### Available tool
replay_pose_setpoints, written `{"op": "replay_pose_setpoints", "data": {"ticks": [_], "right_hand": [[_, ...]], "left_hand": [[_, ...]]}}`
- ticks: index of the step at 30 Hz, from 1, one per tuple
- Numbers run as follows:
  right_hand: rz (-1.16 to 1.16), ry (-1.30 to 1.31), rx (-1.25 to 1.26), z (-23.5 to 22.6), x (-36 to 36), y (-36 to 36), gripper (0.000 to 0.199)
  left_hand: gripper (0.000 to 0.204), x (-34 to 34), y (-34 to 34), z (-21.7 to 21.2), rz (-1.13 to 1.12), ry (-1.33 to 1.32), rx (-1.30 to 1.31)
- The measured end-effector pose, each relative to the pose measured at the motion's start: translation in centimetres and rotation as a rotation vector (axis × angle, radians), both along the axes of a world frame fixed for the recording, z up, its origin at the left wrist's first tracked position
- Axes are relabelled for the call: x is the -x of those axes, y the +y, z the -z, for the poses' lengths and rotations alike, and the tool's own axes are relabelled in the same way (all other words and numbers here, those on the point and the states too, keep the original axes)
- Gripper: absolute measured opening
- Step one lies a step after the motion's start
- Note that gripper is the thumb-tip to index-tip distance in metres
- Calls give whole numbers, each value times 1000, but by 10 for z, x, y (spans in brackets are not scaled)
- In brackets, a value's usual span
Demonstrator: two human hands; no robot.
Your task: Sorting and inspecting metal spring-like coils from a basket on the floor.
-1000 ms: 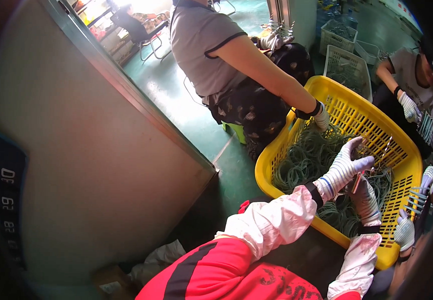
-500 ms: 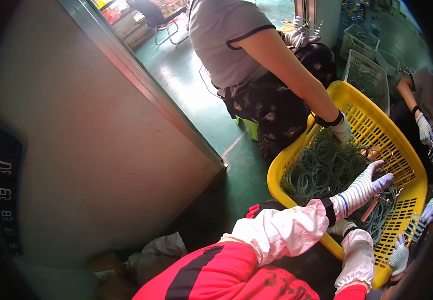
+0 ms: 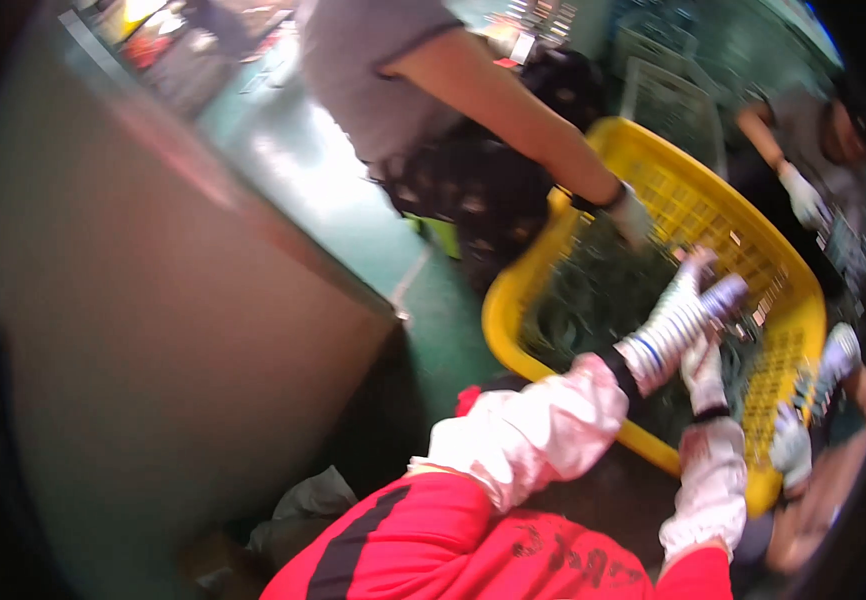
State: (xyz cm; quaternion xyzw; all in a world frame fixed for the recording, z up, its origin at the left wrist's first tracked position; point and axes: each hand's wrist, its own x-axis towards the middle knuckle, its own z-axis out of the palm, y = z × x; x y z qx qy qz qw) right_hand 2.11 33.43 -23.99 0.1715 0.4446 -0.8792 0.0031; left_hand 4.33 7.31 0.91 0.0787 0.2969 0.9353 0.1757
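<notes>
The picture is smeared by motion. A yellow plastic basket (image 3: 513, 300) tilts on the floor and holds a dark green tangled heap of thin loops (image 3: 593, 300). My left hand (image 3: 688, 305), in a striped knit glove, reaches over the heap with its fingers stretched out. Just below it, my right hand (image 3: 703, 368) in a pale glove is also inside the basket. Blur hides whether either hand holds a loop. Both my forearms wear white sleeve covers over red sleeves.
A person in a grey shirt bends over the basket's far side with a gloved hand (image 3: 633, 215) in it. Another person's gloved hand (image 3: 803, 195) is at the right, and more gloved hands (image 3: 838, 352) at the basket's right rim. A grey panel (image 3: 153, 330) stands on the left, on green floor (image 3: 353, 210).
The view has swung and blurred. My left hand has stayed over the heap with fingers out, and my right hand has come up closer beneath it.
</notes>
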Motion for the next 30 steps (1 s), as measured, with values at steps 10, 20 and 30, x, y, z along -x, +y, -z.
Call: {"op": "replay_pose_setpoints", "data": {"ticks": [10, 20, 30], "right_hand": [[-512, -38, -1611, -93, -30, -49, 38], [-1082, -141, -1468, -64, -44, -90, 53], [-1338, -125, -1206, -88, -41, -120, 40]], "left_hand": [[59, 40, -35, 27, -277, -18, 144], [77, 33, -34, 31, -229, 15, 155], [60, 38, -33, 33, -227, 4, 155]]}}
